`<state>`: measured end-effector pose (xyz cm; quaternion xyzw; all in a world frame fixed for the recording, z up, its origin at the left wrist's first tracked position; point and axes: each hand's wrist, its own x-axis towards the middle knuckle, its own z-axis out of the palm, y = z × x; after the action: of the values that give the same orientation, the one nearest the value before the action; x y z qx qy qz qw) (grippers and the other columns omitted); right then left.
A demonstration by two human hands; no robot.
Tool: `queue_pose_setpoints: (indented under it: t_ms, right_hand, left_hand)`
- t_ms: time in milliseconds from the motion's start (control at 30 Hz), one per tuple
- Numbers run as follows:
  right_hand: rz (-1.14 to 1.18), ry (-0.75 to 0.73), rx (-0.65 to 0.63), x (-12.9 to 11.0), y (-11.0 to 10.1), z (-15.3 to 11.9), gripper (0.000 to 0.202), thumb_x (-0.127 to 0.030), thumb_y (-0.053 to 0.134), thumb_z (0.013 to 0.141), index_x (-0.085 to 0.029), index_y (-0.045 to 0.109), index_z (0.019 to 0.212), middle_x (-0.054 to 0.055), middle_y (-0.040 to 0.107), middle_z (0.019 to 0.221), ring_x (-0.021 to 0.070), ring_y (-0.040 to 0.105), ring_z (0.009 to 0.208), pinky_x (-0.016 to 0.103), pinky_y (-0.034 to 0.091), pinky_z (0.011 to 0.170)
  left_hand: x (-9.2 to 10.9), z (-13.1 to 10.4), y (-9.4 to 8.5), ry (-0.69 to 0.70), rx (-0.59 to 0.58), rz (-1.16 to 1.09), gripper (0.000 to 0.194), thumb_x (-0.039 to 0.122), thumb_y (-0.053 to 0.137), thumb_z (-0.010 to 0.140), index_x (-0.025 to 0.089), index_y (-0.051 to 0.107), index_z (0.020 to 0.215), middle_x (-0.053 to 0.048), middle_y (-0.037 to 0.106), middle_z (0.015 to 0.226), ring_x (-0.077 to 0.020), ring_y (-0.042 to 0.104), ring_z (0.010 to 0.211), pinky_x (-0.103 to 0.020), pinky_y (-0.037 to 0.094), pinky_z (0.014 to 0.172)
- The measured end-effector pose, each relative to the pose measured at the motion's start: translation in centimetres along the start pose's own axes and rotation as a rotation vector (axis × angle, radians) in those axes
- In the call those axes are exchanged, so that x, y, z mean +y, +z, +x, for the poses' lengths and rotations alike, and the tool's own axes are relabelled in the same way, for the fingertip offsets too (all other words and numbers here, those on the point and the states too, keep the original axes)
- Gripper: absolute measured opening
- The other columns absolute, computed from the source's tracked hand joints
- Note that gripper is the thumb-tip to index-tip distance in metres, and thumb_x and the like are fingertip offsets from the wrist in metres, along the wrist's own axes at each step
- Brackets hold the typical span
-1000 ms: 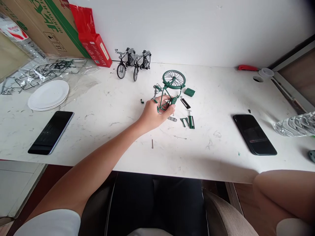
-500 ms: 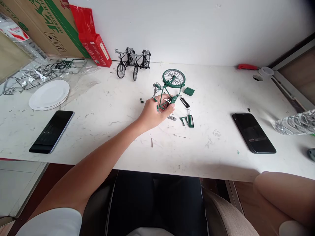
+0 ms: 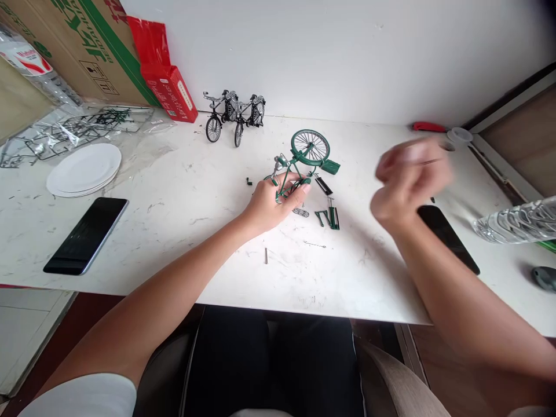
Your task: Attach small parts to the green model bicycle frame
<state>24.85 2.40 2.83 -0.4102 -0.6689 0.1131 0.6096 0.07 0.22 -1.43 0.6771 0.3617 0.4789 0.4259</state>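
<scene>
My left hand (image 3: 274, 200) is closed on a green model bicycle (image 3: 310, 146), held low over the table with a spoked wheel pointing away from me. My fingers hide part of its frame. My right hand (image 3: 414, 176) is raised over the right side of the table, smeared by motion; its fingers look curled, but whether they hold anything cannot be made out. Beside the bicycle are a green basket-like piece (image 3: 330, 167), a dark narrow part (image 3: 324, 185), green frame parts (image 3: 333, 215), a small grey part (image 3: 300, 212), a thin chain-like strip (image 3: 314, 244) and a short pin (image 3: 266, 255).
Two black model bicycles (image 3: 238, 119) stand near the wall. Left are white plates (image 3: 84, 168), a phone (image 3: 86, 236), a red packet (image 3: 171, 92), plastic sprues (image 3: 65, 133) and a cardboard box (image 3: 95, 52). On the right lie another phone (image 3: 449, 237) and a clear bottle (image 3: 516, 223).
My right hand has come up from below the table edge at the right to above the table. The bicycle has shifted slightly in my left hand's grip, its wheel a little lower in view.
</scene>
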Motion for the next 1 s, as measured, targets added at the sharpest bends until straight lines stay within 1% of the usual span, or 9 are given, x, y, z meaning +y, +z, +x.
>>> queue_pose_setpoints:
  t_ms: [33, 100, 167, 367, 467, 533, 633, 800, 1000]
  right_hand:
    - [-0.073, -0.083, -0.047, 0.3, 0.2, -0.7, 0.065, -0.077, 0.049, 0.112, -0.024, 0.071, 0.079, 0.002, 0.056, 0.068, 0.0159, 0.049, 0.061, 0.036, 0.044, 0.064]
    - [-0.127, -0.026, -0.274, 0.6, 1.0, -2.1, 0.057, -0.069, 0.056, 0.113, -0.023, 0.079, 0.089, 0.0, 0.057, 0.065, 0.0141, 0.044, 0.056, 0.034, 0.037, 0.058]
    - [-0.087, 0.056, -0.35, 0.5, 1.7, -3.2, 0.046, -0.064, 0.064, 0.111, -0.024, 0.084, 0.107, -0.004, 0.051, 0.062, 0.0129, 0.038, 0.055, 0.033, 0.036, 0.058]
    - [0.158, 0.209, -0.362, -0.6, 2.9, -4.3, 0.044, -0.066, 0.079, 0.101, -0.029, 0.089, 0.122, -0.008, 0.034, 0.057, 0.0132, 0.032, 0.055, 0.033, 0.041, 0.059]
    - [0.208, 0.264, -0.343, -0.8, 3.2, -4.5, 0.046, -0.066, 0.082, 0.098, -0.027, 0.09, 0.121, -0.004, 0.054, 0.061, 0.0132, 0.041, 0.056, 0.032, 0.046, 0.06]
    - [0.24, 0.282, -0.322, -0.8, 3.5, -4.6, 0.046, -0.066, 0.082, 0.098, -0.026, 0.091, 0.118, 0.002, 0.075, 0.079, 0.0147, 0.053, 0.063, 0.033, 0.052, 0.064]
    - [0.289, 0.285, -0.313, -0.6, 3.7, -4.8, 0.043, -0.063, 0.082, 0.099, -0.026, 0.09, 0.118, 0.007, 0.085, 0.104, 0.0165, 0.063, 0.073, 0.034, 0.057, 0.072]
    - [0.332, 0.285, -0.334, -0.6, 3.6, -5.2, 0.037, -0.058, 0.078, 0.104, -0.027, 0.088, 0.123, -0.002, 0.067, 0.073, 0.0121, 0.044, 0.057, 0.031, 0.045, 0.06]
    - [0.235, 0.254, -0.321, -0.3, 3.7, -5.2, 0.05, -0.074, 0.075, 0.1, -0.025, 0.082, 0.097, -0.003, 0.051, 0.065, 0.0137, 0.041, 0.06, 0.032, 0.041, 0.058]
  left_hand:
    - [0.2, -0.1, 0.0, 0.005, -0.008, 0.0, 0.038, 0.053, 0.063, 0.112, 0.018, 0.075, 0.118, -0.004, 0.077, 0.082, -0.0162, 0.076, 0.078, -0.03, 0.062, 0.08]
    - [0.6, -0.2, -0.2, 0.015, -0.008, 0.009, 0.05, 0.061, 0.05, 0.116, 0.018, 0.076, 0.115, -0.005, 0.076, 0.081, -0.0164, 0.074, 0.076, -0.032, 0.061, 0.081]
    - [0.8, -0.2, -0.3, 0.025, -0.005, 0.041, 0.054, 0.061, 0.044, 0.118, 0.019, 0.077, 0.117, -0.005, 0.077, 0.081, -0.0164, 0.073, 0.076, -0.032, 0.06, 0.082]
    - [0.9, -0.5, -0.5, 0.091, 0.002, 0.177, 0.054, 0.058, 0.043, 0.119, 0.018, 0.078, 0.117, -0.006, 0.08, 0.086, -0.0185, 0.074, 0.081, -0.033, 0.057, 0.085]
    - [1.0, -0.6, -0.5, 0.101, 0.006, 0.201, 0.055, 0.057, 0.041, 0.119, 0.018, 0.078, 0.131, -0.005, 0.079, 0.086, -0.019, 0.074, 0.081, -0.034, 0.057, 0.086]
    - [1.1, -0.7, -0.6, 0.106, 0.006, 0.225, 0.056, 0.057, 0.041, 0.119, 0.018, 0.074, 0.141, -0.005, 0.08, 0.089, -0.0196, 0.075, 0.083, -0.035, 0.057, 0.087]
    - [1.2, -0.7, -0.7, 0.12, -0.004, 0.276, 0.054, 0.056, 0.039, 0.119, 0.019, 0.077, 0.13, -0.007, 0.081, 0.089, -0.0219, 0.077, 0.087, -0.036, 0.057, 0.089]
    - [1.1, -0.5, -1.0, 0.19, -0.034, 0.337, 0.044, 0.05, 0.043, 0.118, 0.021, 0.075, 0.108, -0.008, 0.08, 0.094, -0.024, 0.076, 0.094, -0.038, 0.056, 0.089]
    - [1.1, -0.9, -1.0, 0.141, -0.07, 0.289, 0.036, 0.043, 0.056, 0.114, 0.024, 0.064, 0.143, -0.007, 0.084, 0.112, -0.0248, 0.079, 0.105, -0.038, 0.058, 0.096]
